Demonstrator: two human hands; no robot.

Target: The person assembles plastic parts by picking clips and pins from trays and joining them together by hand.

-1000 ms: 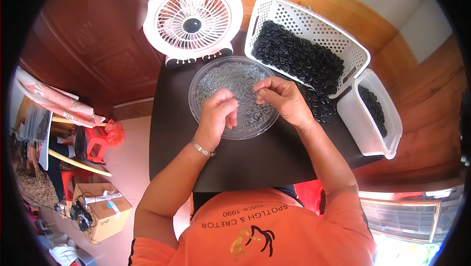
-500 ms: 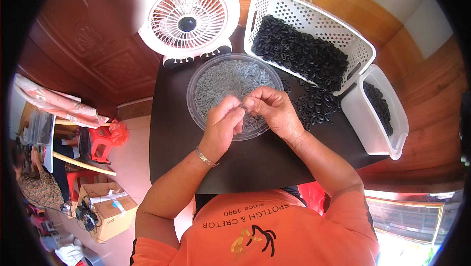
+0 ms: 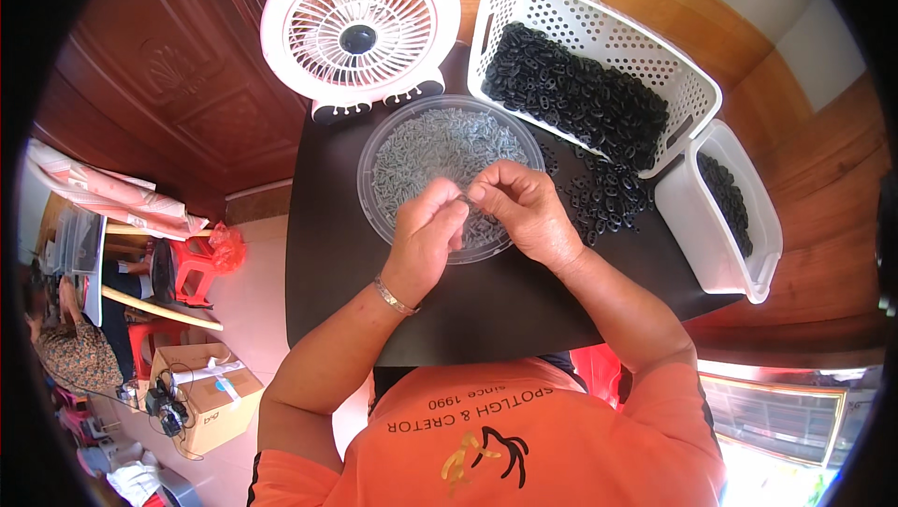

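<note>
Two hands meet on my feed, thumbs and forefingers pinched tip to tip: the left hand (image 3: 432, 226) from the left, the right hand (image 3: 528, 215) from the right. Between those tips I make out a small dark piece (image 3: 465, 199), seemingly gripped from both sides, right of the left fingers and left of the right ones. Neither hand looks clearly nearer to it. Its long axis I cannot tell, for the skin hides most of it; what shows is only a dark speck, too small for me to name its kind.

Under the fingers and beyond them on the far side, I see slender grey pieces (image 3: 412, 156) heaped at every angle in a round clear plastic tub (image 3: 364, 184). To the right, nearer the right hand, loose black oval rings (image 3: 608, 203) lie scattered on the dark tabletop (image 3: 341, 287). Farther out, on the far right, more rings fill the low end of a tilted white perforated basket (image 3: 594, 22); just beside it, on its near side, a white plastic bin (image 3: 690, 226) holds others.
</note>
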